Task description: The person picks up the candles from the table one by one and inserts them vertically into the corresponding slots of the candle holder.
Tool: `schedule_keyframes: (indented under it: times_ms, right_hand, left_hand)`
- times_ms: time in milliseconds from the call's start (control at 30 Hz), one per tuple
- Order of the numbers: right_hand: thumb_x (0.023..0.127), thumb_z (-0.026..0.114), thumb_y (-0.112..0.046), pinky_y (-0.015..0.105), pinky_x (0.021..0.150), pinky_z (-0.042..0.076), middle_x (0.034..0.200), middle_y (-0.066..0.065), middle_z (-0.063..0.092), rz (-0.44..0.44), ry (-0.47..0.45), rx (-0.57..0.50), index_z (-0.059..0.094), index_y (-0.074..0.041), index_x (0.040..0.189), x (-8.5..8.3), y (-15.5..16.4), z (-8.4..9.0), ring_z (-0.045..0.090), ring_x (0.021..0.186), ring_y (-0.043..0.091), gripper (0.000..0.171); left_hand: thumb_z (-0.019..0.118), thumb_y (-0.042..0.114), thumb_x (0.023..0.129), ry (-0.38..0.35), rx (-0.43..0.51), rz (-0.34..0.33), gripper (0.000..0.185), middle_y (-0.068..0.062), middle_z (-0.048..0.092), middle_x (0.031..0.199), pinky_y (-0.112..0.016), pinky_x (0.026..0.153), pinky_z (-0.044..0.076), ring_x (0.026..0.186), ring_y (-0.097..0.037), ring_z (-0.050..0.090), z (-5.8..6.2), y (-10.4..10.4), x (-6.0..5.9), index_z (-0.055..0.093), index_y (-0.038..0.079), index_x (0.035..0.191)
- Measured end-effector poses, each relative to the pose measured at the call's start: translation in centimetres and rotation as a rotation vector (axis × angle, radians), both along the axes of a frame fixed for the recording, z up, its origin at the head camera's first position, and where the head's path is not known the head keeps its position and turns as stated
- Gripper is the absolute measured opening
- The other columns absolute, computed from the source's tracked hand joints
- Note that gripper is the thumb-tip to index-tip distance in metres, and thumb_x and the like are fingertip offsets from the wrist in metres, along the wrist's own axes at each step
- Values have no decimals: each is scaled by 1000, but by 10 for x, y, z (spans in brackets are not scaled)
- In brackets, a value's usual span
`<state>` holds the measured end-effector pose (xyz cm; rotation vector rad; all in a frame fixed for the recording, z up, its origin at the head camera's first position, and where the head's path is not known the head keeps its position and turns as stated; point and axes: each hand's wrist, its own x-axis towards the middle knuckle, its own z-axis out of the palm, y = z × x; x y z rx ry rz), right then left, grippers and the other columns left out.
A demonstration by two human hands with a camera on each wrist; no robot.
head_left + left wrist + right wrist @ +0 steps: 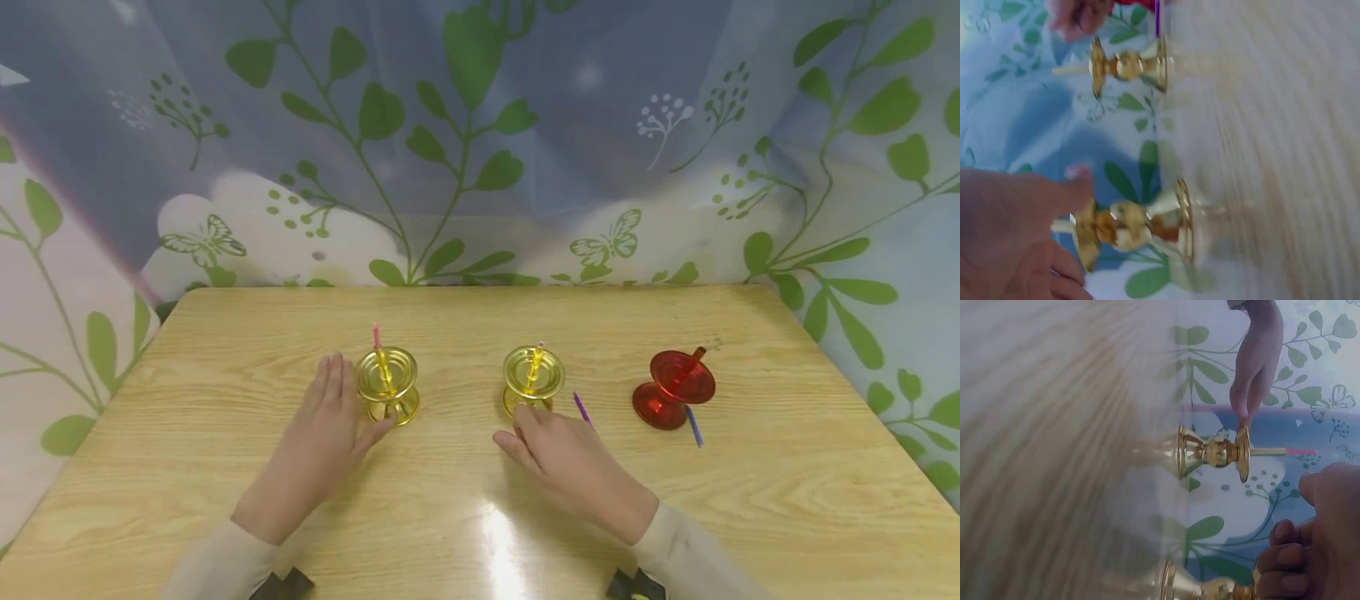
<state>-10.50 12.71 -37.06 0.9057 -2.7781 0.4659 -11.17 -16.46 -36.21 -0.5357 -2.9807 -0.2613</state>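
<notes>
A gold candle holder (387, 385) stands upright on the left, with a thin pink-tipped candle (377, 335) in it. My left hand (318, 421) is beside its dish, fingers straight and thumb spread; the fingertips look close to the rim, and firm contact cannot be told. A second gold candle holder (533, 375) stands in the middle, holding a thin pale-tipped candle (540, 346). In front of it is my right hand (570, 454), fingers loosely bent and nothing visible in them. The right wrist view shows these fingers (1282, 575) overlapping the holder's dish; touch is unclear.
A red candle holder (678, 385) stands tilted-looking on the right. Beside it lies a thin blue candle (694, 427); a purple candle (582, 408) lies near my right hand. The wooden table (450, 333) ends at a leaf-patterned cloth (585, 150).
</notes>
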Motion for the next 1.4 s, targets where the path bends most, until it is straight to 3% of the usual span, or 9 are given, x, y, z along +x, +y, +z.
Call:
schedule_keyframes:
  times_ms: [133,367,500,633,800,1033,1200,1400]
  right_hand:
    - [101,50,-34,27,45,36,62,-8,37,-56,-29,33,45,-14,80,1,16,-2,42,55,9,30]
    - [101,50,-36,27,46,35,60,-5,37,-142,-90,67,46,-13,77,-1,36,-4,41,55,11,34]
    - [101,50,-35,26,44,34,58,-5,38,-170,-97,80,47,-11,77,-5,46,-6,40,52,11,34]
    - [101,51,-32,28,43,34,58,-4,39,-230,-87,78,50,-8,81,-12,56,-6,42,51,13,31]
    - [101,51,-30,29,43,33,57,-3,36,-267,-86,59,42,-11,75,-21,62,-6,40,49,15,34]
    - [102,47,-27,32,43,36,58,-1,39,-301,-81,51,44,-11,76,-27,61,-9,42,50,17,32]
    - [103,46,-27,34,44,38,61,1,41,-329,-98,85,44,-9,77,-29,62,-11,45,51,19,31]
    - [103,45,-26,35,44,39,63,3,43,-344,-116,123,43,-7,79,-31,64,-13,47,53,21,30]
  left_hand:
    - [58,43,95,0,-19,20,83,-45,32,138,-58,106,32,132,-55,30,5,6,15,32,-27,133]
    - [58,40,96,-101,-1,49,73,-42,49,124,-56,85,51,112,-53,53,10,14,28,44,-24,127]
    - [61,39,94,-190,70,-12,68,-36,57,118,-49,69,57,90,-43,66,13,22,33,49,-20,126]
    - [61,36,95,-200,158,-111,62,-32,58,123,-47,72,57,90,-40,67,21,40,34,52,-16,127]
    - [58,37,97,-119,200,-177,62,-33,53,130,-49,81,55,108,-45,61,31,67,28,51,-16,129]
    - [55,39,98,-30,191,-184,69,-36,44,137,-49,90,51,123,-45,50,28,90,10,42,-18,135]
    - [52,41,99,-68,182,-189,74,-35,31,145,-51,98,44,135,-45,34,23,95,-1,33,-17,141]
    - [48,43,100,-78,79,-255,79,-33,13,153,-49,114,20,143,-43,11,17,103,-15,19,-15,146]
